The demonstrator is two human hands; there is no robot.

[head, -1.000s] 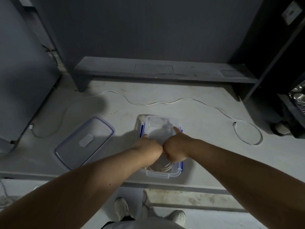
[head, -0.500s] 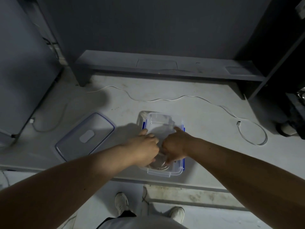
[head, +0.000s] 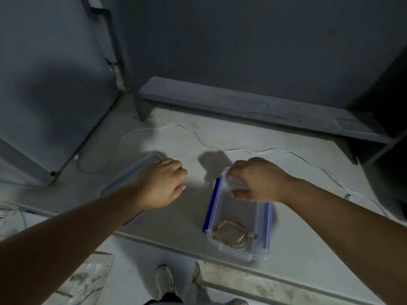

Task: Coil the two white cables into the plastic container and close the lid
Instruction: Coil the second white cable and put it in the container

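The clear plastic container (head: pixel 259 243) with blue side clips stands open near the table's front edge. One coiled cable (head: pixel 233 235) lies in its near end. My right hand (head: pixel 257 180) hovers over the container's far end, fingers curved and apart, index tip at the far left corner of the rim. My left hand (head: pixel 164 183) is left of the container, loosely curled and empty, above the clear lid (head: pixel 132 176), which my arm mostly hides. The second white cable (head: pixel 253 150) lies stretched across the table behind both hands, from the left to the right edge.
A low grey shelf (head: pixel 242 102) runs along the back of the table under a dark wall. A grey cabinet (head: pixel 44 106) stands at the left. The table's front edge (head: pixel 167 244) is close to the container; my shoes (head: pixel 164 280) show on the floor below.
Both hands have come up out of the container, leaving the coiled cable inside. My left hand has moved left over the lid; my right hand has moved to the container's far end.
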